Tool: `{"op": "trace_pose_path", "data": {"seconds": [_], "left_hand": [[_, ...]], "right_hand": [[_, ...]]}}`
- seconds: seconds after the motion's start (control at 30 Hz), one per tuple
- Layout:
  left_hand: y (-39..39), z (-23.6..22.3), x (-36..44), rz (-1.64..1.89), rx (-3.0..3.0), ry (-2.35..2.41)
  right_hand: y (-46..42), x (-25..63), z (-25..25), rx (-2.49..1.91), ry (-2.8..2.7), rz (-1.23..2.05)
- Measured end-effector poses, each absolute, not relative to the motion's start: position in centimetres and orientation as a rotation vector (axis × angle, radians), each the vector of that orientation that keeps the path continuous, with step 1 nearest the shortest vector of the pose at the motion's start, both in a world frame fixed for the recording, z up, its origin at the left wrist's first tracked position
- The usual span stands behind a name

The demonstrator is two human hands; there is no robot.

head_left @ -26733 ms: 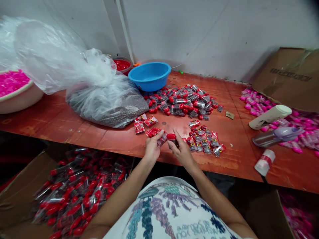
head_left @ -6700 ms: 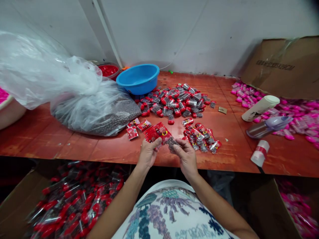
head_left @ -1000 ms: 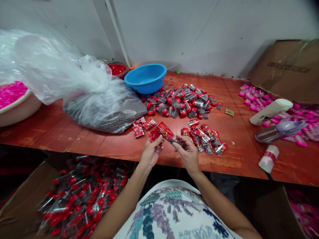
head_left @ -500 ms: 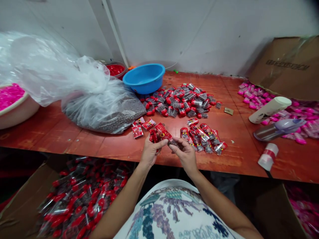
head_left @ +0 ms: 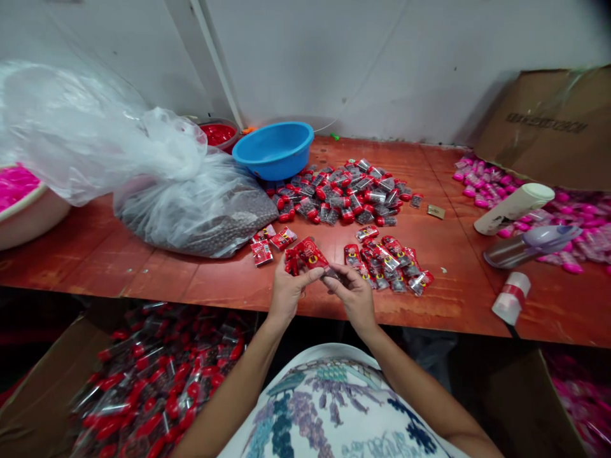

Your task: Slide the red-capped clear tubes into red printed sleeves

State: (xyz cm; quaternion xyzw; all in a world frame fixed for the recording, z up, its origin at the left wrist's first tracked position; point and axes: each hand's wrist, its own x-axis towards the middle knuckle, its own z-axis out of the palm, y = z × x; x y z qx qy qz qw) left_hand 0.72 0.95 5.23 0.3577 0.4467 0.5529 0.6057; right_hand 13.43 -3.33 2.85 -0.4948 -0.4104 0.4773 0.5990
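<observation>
Just above the front edge of the table, my left hand [head_left: 286,292] is closed on a red printed wrapper [head_left: 310,252]. More red wrapping shows beside its fingers. My right hand [head_left: 356,296] pinches a small container [head_left: 333,273] with dark contents, whose other end meets the red wrapper; how far it goes inside is hidden. Several red wrapped containers [head_left: 391,261] lie in a group right of my hands. To the left are a few flat red printed packets [head_left: 262,252]. Behind them is a heap of clear, red-capped containers [head_left: 341,194].
A blue basin [head_left: 277,152] and a plastic bag of dark beads [head_left: 200,216] stand back left. A white bottle [head_left: 513,210], a clear bottle [head_left: 529,247] and a roll [head_left: 512,298] lie right, near pink pieces. Below left is a cardboard box [head_left: 42,388] of red-capped containers.
Both hands keep their hold on the wrapper and container, with almost no movement. The whole view has shifted very slightly.
</observation>
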Motion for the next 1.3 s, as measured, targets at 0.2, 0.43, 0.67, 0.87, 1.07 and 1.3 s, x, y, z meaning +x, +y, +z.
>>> {"op": "trace_pose_path", "data": {"seconds": [0.2, 0.43, 0.67, 0.87, 1.07, 1.3], "left_hand": [[0.7, 5.7, 0.7, 1.222, 0.803, 0.989], [0.3, 6.1, 1.7, 1.231, 0.726, 1.087], [0.7, 5.8, 1.2, 1.247, 0.737, 1.119], [0.6, 5.9, 1.4, 1.212, 0.734, 1.143], [0.2, 5.5, 2.0, 1.154, 0.741, 1.145], [0.4, 4.8, 2.3, 1.137, 0.794, 1.161]], "right_hand": [[-2.9, 13.5, 3.2, -1.035, -0.761, 1.263], [-3.0, 13.1, 2.7, -1.107, -0.888, 1.056], [-2.5, 14.1, 2.5, -1.039, -0.881, 1.286], [-2.5, 14.6, 2.0, -0.980, -0.928, 1.316], [-2.2, 14.8, 1.0, -1.030, -0.936, 1.339], [-2.3, 15.9, 0.1, -1.079, -0.991, 1.260]]}}
